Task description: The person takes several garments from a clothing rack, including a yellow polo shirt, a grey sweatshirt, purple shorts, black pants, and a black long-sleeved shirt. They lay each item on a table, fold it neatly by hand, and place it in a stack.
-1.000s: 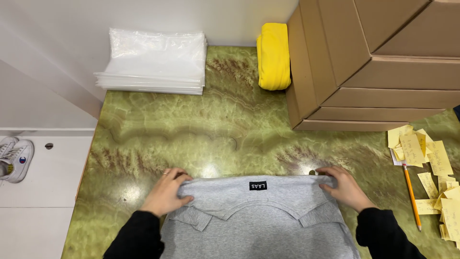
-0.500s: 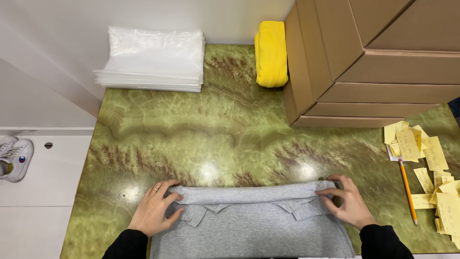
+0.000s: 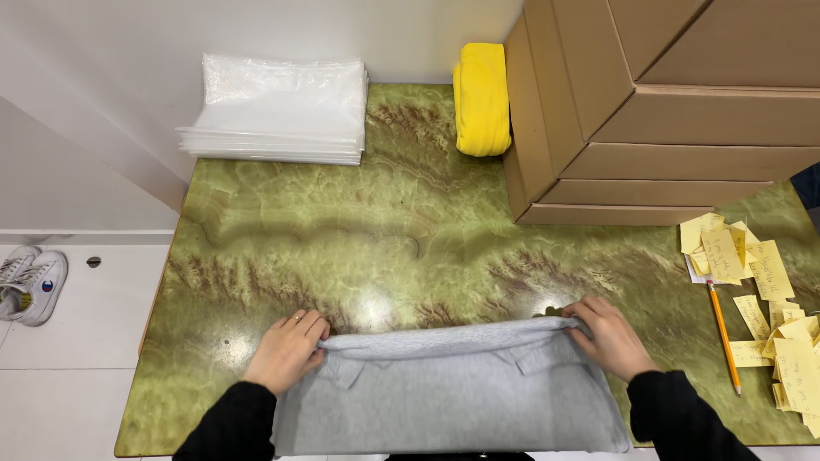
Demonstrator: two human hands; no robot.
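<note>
Folding is in hand in the head view: the grey garment point(image 3: 448, 393) lies at the worktop's point(image 3: 410, 248) near edge, its far fold pinched closed by the left hand point(image 3: 286, 350) and right hand point(image 3: 611, 337). An even, level pull would be called for next.

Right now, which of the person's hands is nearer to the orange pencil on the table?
Right. The right hand grips the grey garment's far right corner, with the orange pencil just beyond it. The left hand holds the opposite corner, across the garment.
</note>
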